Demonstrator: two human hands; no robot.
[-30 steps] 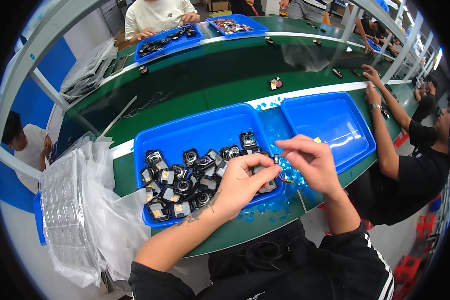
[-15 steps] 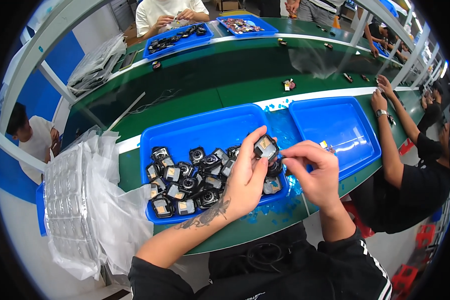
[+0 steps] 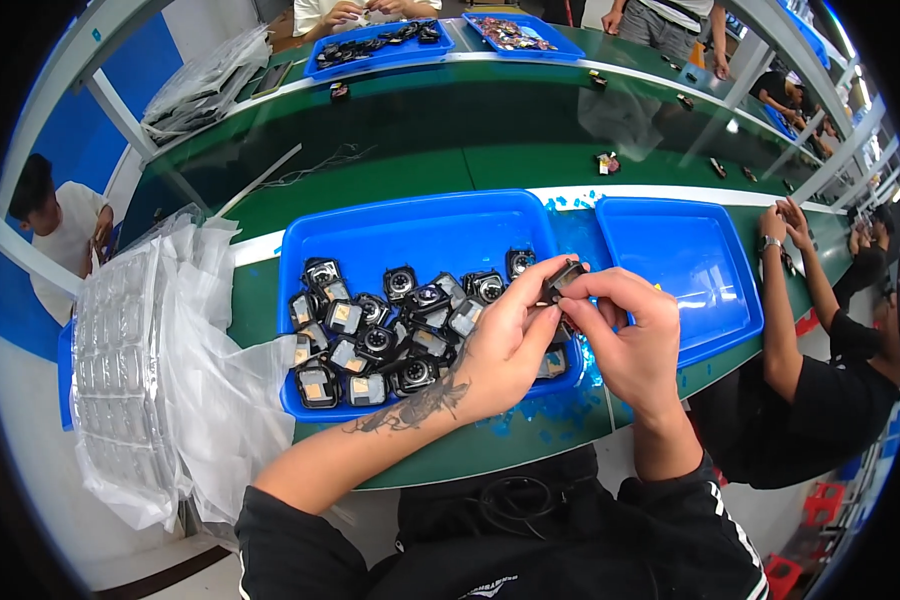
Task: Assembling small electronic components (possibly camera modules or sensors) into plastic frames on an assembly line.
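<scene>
While the fingers (image 3: 538, 275) of our left hand (image 3: 505, 350) are gripping a small black case (image 3: 564, 282) by its edges, the thumb and forefinger of our right hand (image 3: 638, 335) are meeting narrowly at its near side; whether they are pinching a separate part, we cannot tell. We are holding the case above the right end of a blue tray (image 3: 420, 225). Risk: a hard tug could be twisting it loose, and a fall onto the jumbled cases (image 3: 377, 342) could be scratching their round windows. Blue scraps (image 3: 550, 408) are littering the green surface (image 3: 470, 452) towards a second tray (image 3: 705, 270); stray bits could be sticking to the case. Leftward, plastic-wrapped sheets (image 3: 120, 380) are crowding the tray; loose film could be snagging our sleeve (image 3: 295, 545).
</scene>
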